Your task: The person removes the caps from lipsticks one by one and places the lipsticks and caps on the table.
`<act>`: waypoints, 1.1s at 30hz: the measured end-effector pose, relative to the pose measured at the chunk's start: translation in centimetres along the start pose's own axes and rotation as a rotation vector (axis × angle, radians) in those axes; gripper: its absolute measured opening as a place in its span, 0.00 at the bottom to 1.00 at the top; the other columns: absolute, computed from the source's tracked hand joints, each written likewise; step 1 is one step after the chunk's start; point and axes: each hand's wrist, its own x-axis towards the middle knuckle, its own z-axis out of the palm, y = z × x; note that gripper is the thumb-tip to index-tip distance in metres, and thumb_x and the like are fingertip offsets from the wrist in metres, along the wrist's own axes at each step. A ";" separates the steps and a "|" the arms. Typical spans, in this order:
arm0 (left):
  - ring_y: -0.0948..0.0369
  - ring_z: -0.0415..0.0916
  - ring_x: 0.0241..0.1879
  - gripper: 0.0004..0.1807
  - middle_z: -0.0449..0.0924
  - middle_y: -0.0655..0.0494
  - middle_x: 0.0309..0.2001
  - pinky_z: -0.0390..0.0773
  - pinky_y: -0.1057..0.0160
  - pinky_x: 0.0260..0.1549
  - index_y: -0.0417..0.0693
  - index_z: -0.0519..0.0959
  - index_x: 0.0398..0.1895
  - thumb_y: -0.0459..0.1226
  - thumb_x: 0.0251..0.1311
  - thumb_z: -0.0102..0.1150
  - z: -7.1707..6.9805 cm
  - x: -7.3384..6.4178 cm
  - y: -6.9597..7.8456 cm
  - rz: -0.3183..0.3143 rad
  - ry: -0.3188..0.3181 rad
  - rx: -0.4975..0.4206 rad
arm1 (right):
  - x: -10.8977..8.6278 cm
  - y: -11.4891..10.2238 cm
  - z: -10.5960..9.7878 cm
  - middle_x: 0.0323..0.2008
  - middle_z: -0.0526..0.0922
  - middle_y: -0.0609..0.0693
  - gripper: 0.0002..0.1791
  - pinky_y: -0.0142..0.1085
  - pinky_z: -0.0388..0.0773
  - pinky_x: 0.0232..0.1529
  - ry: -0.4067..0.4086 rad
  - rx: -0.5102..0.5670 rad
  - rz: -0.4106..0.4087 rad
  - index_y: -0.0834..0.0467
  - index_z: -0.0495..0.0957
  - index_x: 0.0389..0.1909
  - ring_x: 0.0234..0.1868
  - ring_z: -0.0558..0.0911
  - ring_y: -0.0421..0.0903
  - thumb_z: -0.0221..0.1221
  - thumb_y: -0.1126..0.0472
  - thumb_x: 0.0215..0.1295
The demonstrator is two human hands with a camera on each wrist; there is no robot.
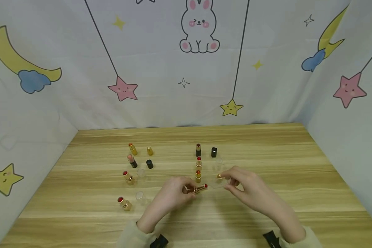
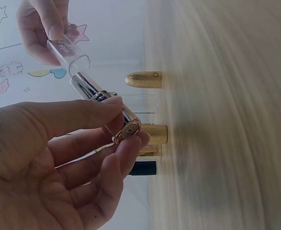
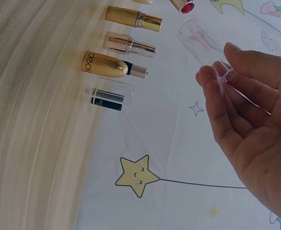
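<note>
In the head view, my left hand (image 1: 173,193) pinches a shiny rose-gold lipstick (image 1: 197,188) between thumb and fingers, its red tip tilted toward the right. My right hand (image 1: 249,187) holds a clear cap (image 3: 197,40) by its closed end. In the left wrist view the mouth of that cap is close to the tip end of the lipstick, roughly in line with it. Just beyond the hands, a gold lipstick (image 1: 198,176), a rose-gold one (image 1: 199,162) and a black one (image 1: 198,150) stand uncapped in a column. A gold cap (image 2: 145,80) stands near the right hand, partly hidden in the head view.
A black cap (image 1: 214,152) and a clear cap (image 1: 219,163) stand right of the column. On the left are several uncapped lipsticks (image 1: 128,178), with a gold cap (image 1: 150,151), a black cap (image 1: 150,164) and clear caps (image 1: 139,196) beside them. A patterned curtain (image 1: 161,103) borders the table.
</note>
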 end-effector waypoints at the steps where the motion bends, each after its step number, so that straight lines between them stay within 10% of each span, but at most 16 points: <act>1: 0.69 0.73 0.27 0.11 0.84 0.57 0.34 0.72 0.72 0.27 0.48 0.85 0.39 0.33 0.50 0.68 0.1 0.0 0.0 0.003 0.003 -0.002 | 0.0 0.0 0.0 0.37 0.83 0.42 0.17 0.25 0.77 0.30 -0.006 -0.002 0.006 0.55 0.80 0.46 0.31 0.77 0.29 0.66 0.69 0.55; 33: 0.64 0.69 0.29 0.11 0.72 0.56 0.30 0.68 0.73 0.28 0.48 0.80 0.33 0.31 0.47 0.71 2.0 0.7 -0.5 0.055 0.049 -0.029 | -0.1 0.5 1.0 0.37 0.81 0.46 0.11 0.29 0.79 0.31 -0.229 -0.159 0.145 0.58 0.81 0.38 0.32 0.81 0.39 0.65 0.69 0.53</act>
